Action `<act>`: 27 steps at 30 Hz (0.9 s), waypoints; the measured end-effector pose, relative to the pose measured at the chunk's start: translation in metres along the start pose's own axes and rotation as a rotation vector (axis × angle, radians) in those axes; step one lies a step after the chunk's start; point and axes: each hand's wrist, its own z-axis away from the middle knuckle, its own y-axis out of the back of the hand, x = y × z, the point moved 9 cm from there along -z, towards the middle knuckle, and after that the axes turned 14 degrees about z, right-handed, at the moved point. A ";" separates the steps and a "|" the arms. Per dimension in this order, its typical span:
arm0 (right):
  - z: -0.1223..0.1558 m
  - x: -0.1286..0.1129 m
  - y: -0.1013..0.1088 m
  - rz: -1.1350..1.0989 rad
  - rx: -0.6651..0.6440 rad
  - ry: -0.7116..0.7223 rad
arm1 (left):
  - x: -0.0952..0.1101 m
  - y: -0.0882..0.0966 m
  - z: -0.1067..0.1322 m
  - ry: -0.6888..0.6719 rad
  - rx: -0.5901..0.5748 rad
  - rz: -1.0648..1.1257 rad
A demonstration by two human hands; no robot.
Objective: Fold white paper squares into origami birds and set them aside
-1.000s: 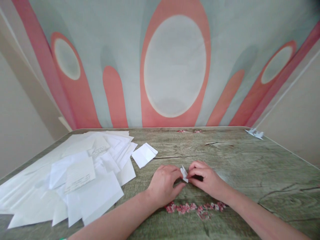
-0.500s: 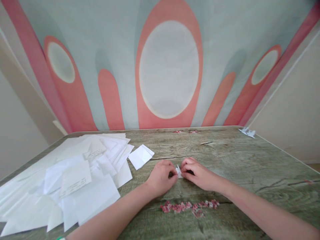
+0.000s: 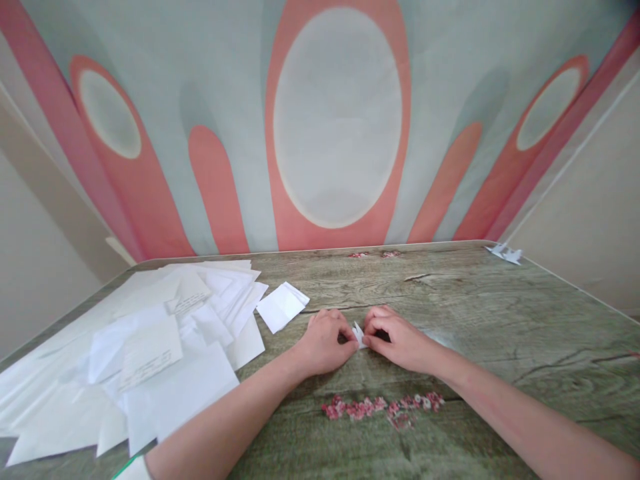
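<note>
A small folded piece of white paper (image 3: 359,335) with a pointed tip stands between my two hands, just above the wooden-patterned table (image 3: 480,313). My left hand (image 3: 327,343) is closed, thumb and fingertips pinching the paper's left side. From the other side, my right hand (image 3: 395,339) pinches its right edge, fingers curled. The fingertips hide much of the folds. Beyond my left hand lies a short stack of white paper squares (image 3: 283,308).
A wide heap of loose white sheets (image 3: 185,387) covers the table's left side, some with printed lines. Small folded paper figures (image 3: 504,253) sit at the far right corner. Pink flowers (image 3: 383,408) are printed on the tabletop before me. A patterned backdrop (image 3: 340,120) hangs behind.
Both hands keep their pinch on the folded paper, with only slight finger shifts. The camera view has shifted a little, so the backdrop sits higher in the picture.
</note>
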 end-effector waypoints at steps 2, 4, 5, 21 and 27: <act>0.000 0.000 0.000 0.009 0.005 0.004 | 0.000 0.001 0.000 -0.012 0.001 0.001; 0.000 0.000 0.000 0.027 0.014 0.004 | 0.000 0.000 0.000 -0.013 -0.016 -0.002; 0.001 0.000 -0.001 0.038 0.021 0.002 | 0.000 0.000 0.000 -0.010 -0.027 -0.005; 0.002 0.002 -0.004 0.105 0.016 -0.072 | 0.002 0.002 0.004 -0.078 0.039 0.007; 0.001 0.005 -0.006 0.108 0.008 -0.093 | 0.002 0.005 0.005 -0.040 0.069 -0.013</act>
